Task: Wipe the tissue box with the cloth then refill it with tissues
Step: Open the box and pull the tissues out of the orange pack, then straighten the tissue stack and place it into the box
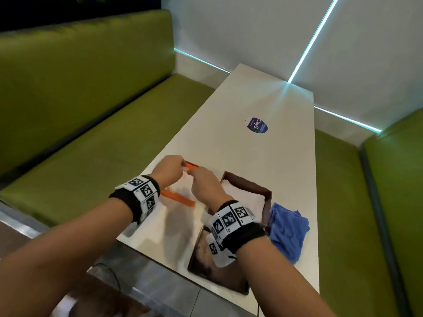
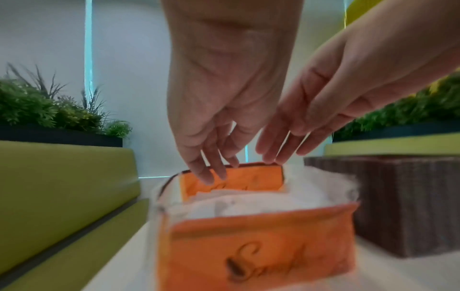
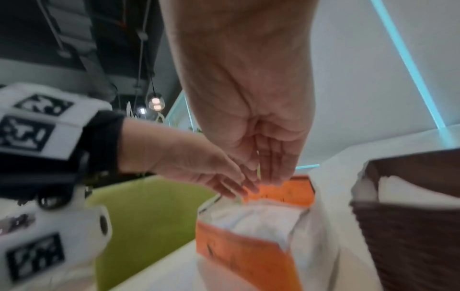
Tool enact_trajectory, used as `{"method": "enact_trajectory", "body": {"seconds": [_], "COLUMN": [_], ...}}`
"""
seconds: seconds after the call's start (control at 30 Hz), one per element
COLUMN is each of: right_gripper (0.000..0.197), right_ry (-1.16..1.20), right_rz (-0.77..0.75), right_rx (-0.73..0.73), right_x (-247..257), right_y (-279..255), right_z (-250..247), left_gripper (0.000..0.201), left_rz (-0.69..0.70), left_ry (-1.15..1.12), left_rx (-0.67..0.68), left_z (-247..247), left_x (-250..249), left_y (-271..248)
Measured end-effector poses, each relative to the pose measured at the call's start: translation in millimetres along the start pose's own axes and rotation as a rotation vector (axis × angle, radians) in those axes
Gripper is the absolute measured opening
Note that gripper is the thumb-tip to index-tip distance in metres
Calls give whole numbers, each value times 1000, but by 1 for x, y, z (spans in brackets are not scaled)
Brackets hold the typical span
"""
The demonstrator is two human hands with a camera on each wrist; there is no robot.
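An orange and clear tissue pack [image 1: 178, 199] lies on the white table [image 1: 274, 168], its top open on white tissues [image 2: 248, 204]. My left hand [image 1: 170, 169] and right hand [image 1: 203, 181] hover together over its far end. In the left wrist view the left fingertips [image 2: 211, 177] touch the far orange end flap with straight fingers. The right fingertips [image 3: 271, 181] rest straight on that flap's top edge. To the right stands the brown woven tissue box [image 1: 249, 181], open, with white tissues [image 1: 242, 195] inside. The blue cloth [image 1: 286, 227] lies crumpled right of the box.
The box's brown lid [image 1: 206, 271] lies flat at the table's near edge, partly under my right wrist. A round purple sticker [image 1: 257, 125] sits farther along the table. Green benches [image 1: 91, 133] flank both long sides, and a white wall closes the far end.
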State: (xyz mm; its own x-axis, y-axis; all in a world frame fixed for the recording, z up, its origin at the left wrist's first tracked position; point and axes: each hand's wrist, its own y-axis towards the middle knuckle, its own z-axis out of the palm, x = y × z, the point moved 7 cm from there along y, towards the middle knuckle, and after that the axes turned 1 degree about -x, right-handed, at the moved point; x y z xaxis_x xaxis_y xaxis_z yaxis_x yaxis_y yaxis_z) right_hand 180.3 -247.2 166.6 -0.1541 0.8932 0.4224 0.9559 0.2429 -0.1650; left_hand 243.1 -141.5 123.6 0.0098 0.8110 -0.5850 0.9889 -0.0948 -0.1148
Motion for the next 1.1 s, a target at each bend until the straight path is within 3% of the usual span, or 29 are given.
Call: {"method": "enact_trajectory", "body": {"seconds": [0.13,0.2,0.27,0.33,0.53,0.63,0.73,0.87,1.0,1.1], "right_gripper": [36,36,36,36,33,36,38,46,71,56], "right_ry": [-249,-270,-263,-269,-170,-107,-107,-151,-253,-230], "right_rz": [-5,5,-21,-39,-19,25,0,-18,-2,64], "right_rx": [323,391,383,375,298,95,-49,-75,-32,-18], "right_x": [1,-7,-10,-14,-20,-26,-26,-21,-17,-22], "right_y": [17,18,20,21,32,35,34,37,43,41], "right_z": [56,72,75,78,79,67,58,60,67,67], "left_gripper": [38,35,28,34,37,11,15,25,23,23], "left_rz": [101,135,84,102,87,92,118,186,228,335], "left_ry": [103,172,145,211,413,478,506,427,383,418], "left_rx": [182,264,383,453,408,428,427,397,450,448], "left_z": [13,20,31,40,30,30,29,28,33,30], "left_x": [6,6,16,18,10,9,8,11,14,17], "left_y": [8,10,10,8,15,14,11,8,0,-6]}}
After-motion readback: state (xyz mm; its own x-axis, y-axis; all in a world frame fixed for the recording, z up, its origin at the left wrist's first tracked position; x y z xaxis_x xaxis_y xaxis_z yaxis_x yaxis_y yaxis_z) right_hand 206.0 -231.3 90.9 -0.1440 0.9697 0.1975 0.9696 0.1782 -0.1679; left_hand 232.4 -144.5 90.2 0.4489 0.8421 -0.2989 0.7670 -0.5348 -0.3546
